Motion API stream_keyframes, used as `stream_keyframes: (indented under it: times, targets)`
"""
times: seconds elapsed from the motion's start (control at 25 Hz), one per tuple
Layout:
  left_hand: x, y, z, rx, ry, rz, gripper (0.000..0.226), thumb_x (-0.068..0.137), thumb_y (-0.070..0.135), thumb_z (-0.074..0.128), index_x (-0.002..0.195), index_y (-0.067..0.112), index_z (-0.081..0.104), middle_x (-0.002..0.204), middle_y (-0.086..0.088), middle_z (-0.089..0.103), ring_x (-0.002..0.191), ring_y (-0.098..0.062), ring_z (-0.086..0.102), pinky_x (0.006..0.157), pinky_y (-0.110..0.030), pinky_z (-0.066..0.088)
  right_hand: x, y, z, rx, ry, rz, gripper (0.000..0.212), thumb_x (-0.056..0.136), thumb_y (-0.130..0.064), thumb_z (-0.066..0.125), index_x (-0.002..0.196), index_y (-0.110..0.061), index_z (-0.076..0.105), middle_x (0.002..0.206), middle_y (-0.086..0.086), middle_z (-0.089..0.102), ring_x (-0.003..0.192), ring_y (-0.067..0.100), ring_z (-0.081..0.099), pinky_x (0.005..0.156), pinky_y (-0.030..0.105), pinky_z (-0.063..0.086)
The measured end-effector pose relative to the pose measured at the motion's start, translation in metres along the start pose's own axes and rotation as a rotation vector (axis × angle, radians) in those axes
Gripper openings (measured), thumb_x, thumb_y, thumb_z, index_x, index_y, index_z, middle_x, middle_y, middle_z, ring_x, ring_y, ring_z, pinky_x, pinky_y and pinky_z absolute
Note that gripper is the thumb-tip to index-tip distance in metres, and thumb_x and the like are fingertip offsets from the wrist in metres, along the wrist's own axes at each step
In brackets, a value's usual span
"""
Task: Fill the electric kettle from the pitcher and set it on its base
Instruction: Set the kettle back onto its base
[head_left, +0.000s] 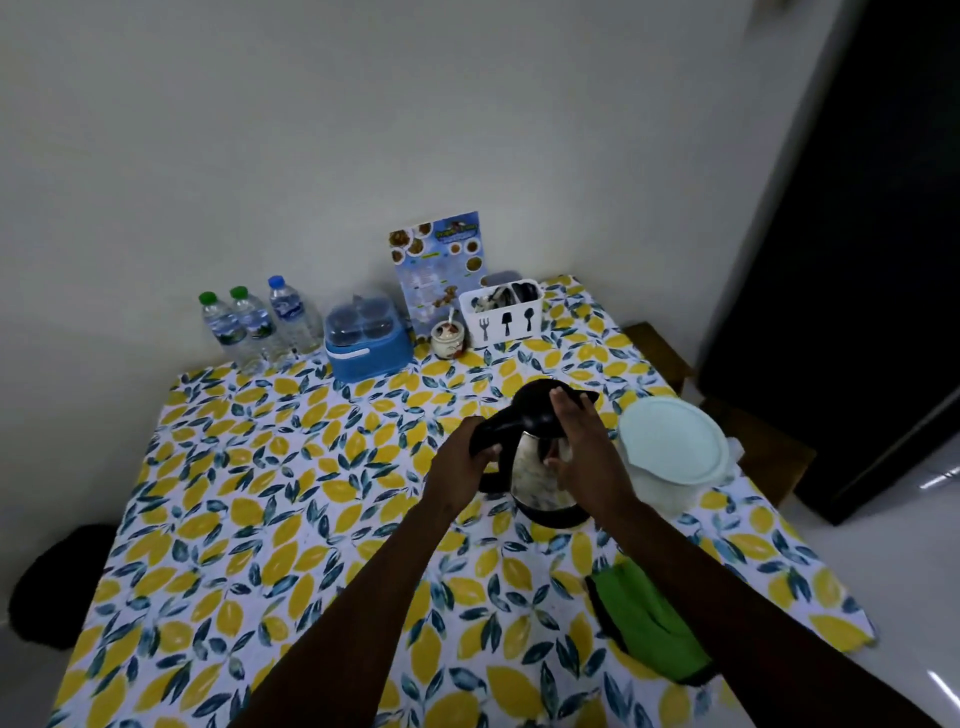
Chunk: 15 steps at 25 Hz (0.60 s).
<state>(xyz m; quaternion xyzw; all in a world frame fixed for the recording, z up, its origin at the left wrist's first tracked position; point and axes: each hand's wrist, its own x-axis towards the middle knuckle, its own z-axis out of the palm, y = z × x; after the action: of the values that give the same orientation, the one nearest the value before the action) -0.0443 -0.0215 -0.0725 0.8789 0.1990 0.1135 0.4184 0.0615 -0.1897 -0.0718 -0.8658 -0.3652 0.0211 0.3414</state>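
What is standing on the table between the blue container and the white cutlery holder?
In the head view, a small ceramic jar with a spoon in it stands between the blue container and the white cutlery holder. A menu card leans on the wall behind it.

Just right of the right hand (576, 441) the lidded pitcher (672, 449) blocks sideways passage. Left of the left hand (462, 457) the table (234, 493) lies open. Beyond both hands, past the kettle (540, 457), a cutlery caddy (501, 314), small jar (448, 339), blue box (366, 340) and bottles (257, 325) line the wall. Near the right forearm lies a green cloth (649, 618).
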Motion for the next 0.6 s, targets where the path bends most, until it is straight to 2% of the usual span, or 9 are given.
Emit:
stream_keyframes:
  times: [0.12,0.2,0.32,0.44,0.52,0.6]
  targets:
    - [0.012,0.002,0.013,0.009,-0.068,0.007,0.032,0.096,0.021,0.054,0.126,0.01,0.049,0.114,-0.016,0.062,0.101,-0.031,0.059,0.072,-0.024,0.033,-0.001,0.018,-0.002,-0.012,-0.017,0.049,0.092,0.079,-0.005,0.071,0.152,-0.02,0.018,0.161,0.0,0.019,0.149,0.029,0.008,0.109,0.053,0.036]
    - [0.017,-0.002,0.017,0.014,-0.111,0.013,0.031,0.096,0.021,0.054,0.125,0.01,0.05,0.114,-0.016,0.062,0.102,-0.032,0.059,0.076,-0.03,0.036,-0.003,0.025,0.004,-0.028,-0.036,0.058,0.089,0.082,-0.009,0.069,0.153,-0.019,0.016,0.161,0.002,0.017,0.149,0.031,0.007,0.11,0.056,0.033]
    - [0.02,-0.005,0.014,0.031,-0.107,-0.03,0.032,0.095,0.026,0.056,0.125,0.017,0.05,0.115,-0.01,0.063,0.105,-0.03,0.06,0.078,-0.031,0.038,-0.001,0.023,0.011,-0.024,-0.042,0.055,0.086,0.085,-0.011,0.066,0.153,-0.018,0.013,0.162,0.001,0.014,0.149,0.028,0.002,0.113,0.051,0.034]
    - [0.021,-0.008,0.012,0.059,-0.083,-0.049,0.043,0.096,0.025,0.054,0.136,0.013,0.044,0.129,-0.007,0.058,0.116,-0.023,0.053,0.088,-0.03,0.037,0.0,0.022,0.013,-0.002,-0.045,0.056,0.087,0.086,-0.012,0.066,0.153,-0.02,0.011,0.162,0.0,0.012,0.149,0.027,0.0,0.113,0.048,0.034]
    - [0.019,-0.005,0.012,0.049,-0.081,-0.017,0.041,0.095,0.027,0.054,0.133,0.012,0.047,0.123,-0.004,0.058,0.109,-0.018,0.052,0.088,-0.029,0.036,0.0,0.026,0.017,0.003,-0.042,0.052,0.087,0.086,-0.013,0.065,0.153,-0.019,0.01,0.162,0.001,0.011,0.149,0.027,-0.001,0.114,0.047,0.032]
    - [0.018,-0.003,0.012,0.067,-0.079,0.014,0.04,0.094,0.032,0.053,0.129,0.012,0.049,0.122,-0.008,0.059,0.107,-0.019,0.053,0.087,-0.031,0.039,0.0,0.026,0.02,-0.014,-0.051,0.04,0.086,0.087,-0.013,0.064,0.153,-0.018,0.008,0.163,0.002,0.008,0.149,0.029,-0.002,0.116,0.046,0.029]
